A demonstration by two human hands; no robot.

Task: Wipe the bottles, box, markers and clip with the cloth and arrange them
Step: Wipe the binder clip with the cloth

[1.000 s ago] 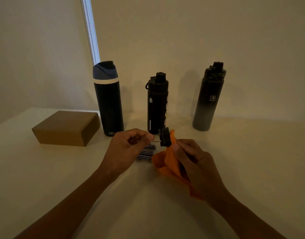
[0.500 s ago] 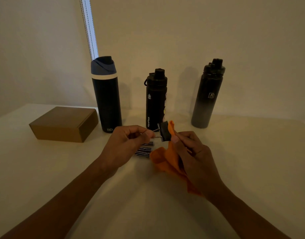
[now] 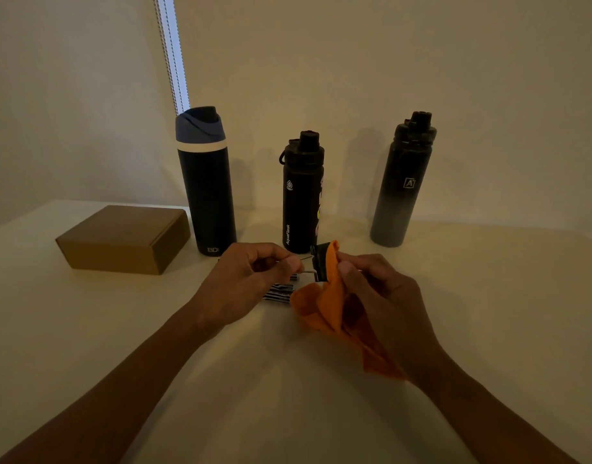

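Note:
My left hand [image 3: 251, 279] pinches the wire handles of a black binder clip [image 3: 319, 262] above the table. My right hand [image 3: 378, 296] holds an orange cloth [image 3: 324, 306] and presses a fold of it against the clip's right side. Striped markers [image 3: 278, 292] lie on the table under my hands, partly hidden. Three bottles stand along the wall: a navy bottle [image 3: 206, 185] with a blue lid, a black bottle [image 3: 301, 195] in the middle, and a black-to-grey bottle [image 3: 402, 182] on the right. A brown cardboard box [image 3: 123, 239] sits at the left.
The white table [image 3: 489, 313] runs to a plain wall behind the bottles. A window blind strip [image 3: 172, 51] hangs behind the navy bottle. The table's right edge shows at the far right.
The view has tilted slightly, so everything sits a little higher in frame. Both hands stay together, with the cloth still against the clip and shifted slightly along it.

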